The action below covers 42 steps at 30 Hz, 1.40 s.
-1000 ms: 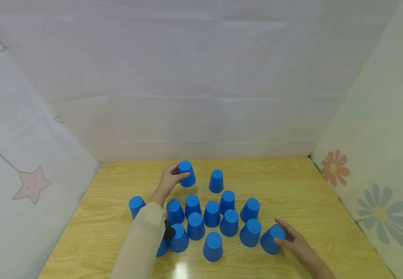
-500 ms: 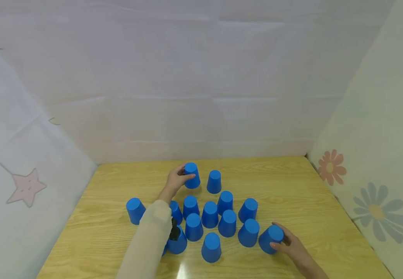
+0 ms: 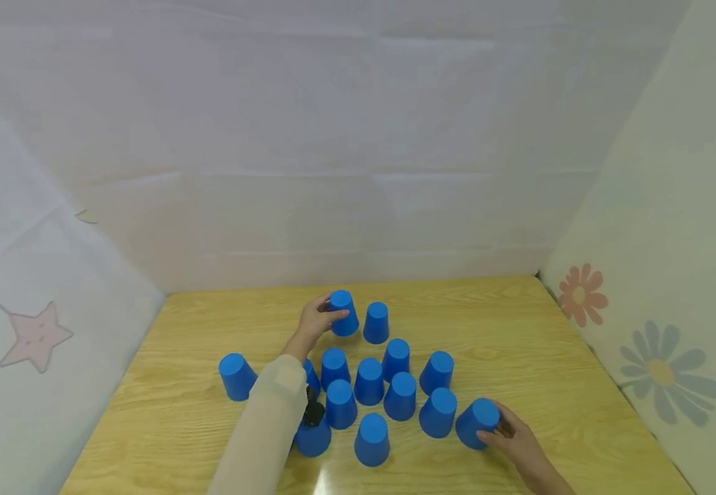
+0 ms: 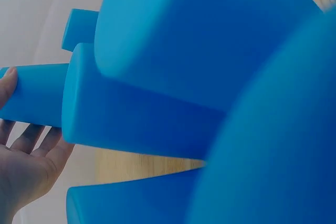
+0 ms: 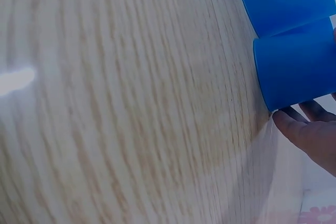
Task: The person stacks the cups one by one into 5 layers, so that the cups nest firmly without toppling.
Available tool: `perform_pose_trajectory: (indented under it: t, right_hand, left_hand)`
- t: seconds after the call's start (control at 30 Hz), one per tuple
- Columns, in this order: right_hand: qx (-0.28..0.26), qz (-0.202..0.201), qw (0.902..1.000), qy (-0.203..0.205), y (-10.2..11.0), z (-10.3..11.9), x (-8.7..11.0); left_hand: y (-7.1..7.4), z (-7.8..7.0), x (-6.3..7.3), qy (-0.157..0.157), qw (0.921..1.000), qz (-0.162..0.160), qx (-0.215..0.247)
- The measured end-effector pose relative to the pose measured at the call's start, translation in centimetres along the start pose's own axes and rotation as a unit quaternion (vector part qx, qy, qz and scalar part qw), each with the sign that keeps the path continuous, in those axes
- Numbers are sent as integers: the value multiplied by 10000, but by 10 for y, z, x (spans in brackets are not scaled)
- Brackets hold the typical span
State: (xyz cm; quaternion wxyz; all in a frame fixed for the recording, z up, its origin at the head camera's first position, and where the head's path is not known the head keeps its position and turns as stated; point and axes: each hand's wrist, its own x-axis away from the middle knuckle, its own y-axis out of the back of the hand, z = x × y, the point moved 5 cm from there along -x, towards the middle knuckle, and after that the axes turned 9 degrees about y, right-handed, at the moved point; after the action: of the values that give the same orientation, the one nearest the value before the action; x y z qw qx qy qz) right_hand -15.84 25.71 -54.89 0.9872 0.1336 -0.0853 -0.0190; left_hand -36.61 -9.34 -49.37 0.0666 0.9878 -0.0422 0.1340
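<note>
Toward the back of the table, my left hand (image 3: 316, 323) grips an upside-down blue plastic cup (image 3: 344, 313), thumb on its near side. This cup appears slightly raised over a faint shadow, just left of another upside-down cup (image 3: 376, 323). At the front right, my right hand (image 3: 521, 445) holds a blue cup (image 3: 478, 423) between thumb and fingers; it stands upside down beside a neighbouring cup (image 3: 438, 412). In the left wrist view, the left hand (image 4: 31, 166) has its fingers under the held cup (image 4: 39, 93). The right wrist view shows fingers (image 5: 310, 137) at the cup's side (image 5: 296, 66).
Several more upside-down blue cups stand grouped mid-table, with one cup (image 3: 373, 440) in front and another (image 3: 236, 377) apart on the left. My left sleeve (image 3: 261, 426) hides part of the group. Pale cloth walls (image 3: 358, 172) enclose the wooden table (image 3: 549, 344).
My left hand has carried its cup rightward, closer to the other back cup. The right hand stays around its cup with little movement. The head view has shifted slightly.
</note>
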Motion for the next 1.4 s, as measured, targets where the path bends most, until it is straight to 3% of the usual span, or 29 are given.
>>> perform_pose_trajectory:
  t: [0.3, 0.87, 1.4]
  right_hand:
    - [60, -138, 9997, 185, -7, -1, -1]
    - [130, -250, 9996, 84, -9, 2, 0]
    - [99, -292, 9995, 4, -6, 1, 1]
  left_hand:
    - [-1, 5, -4, 131, 9999, -50, -54]
    - [-11, 9, -15, 208, 9982, -45, -567]
    - [-15, 7, -19, 282, 9977, 28, -623]
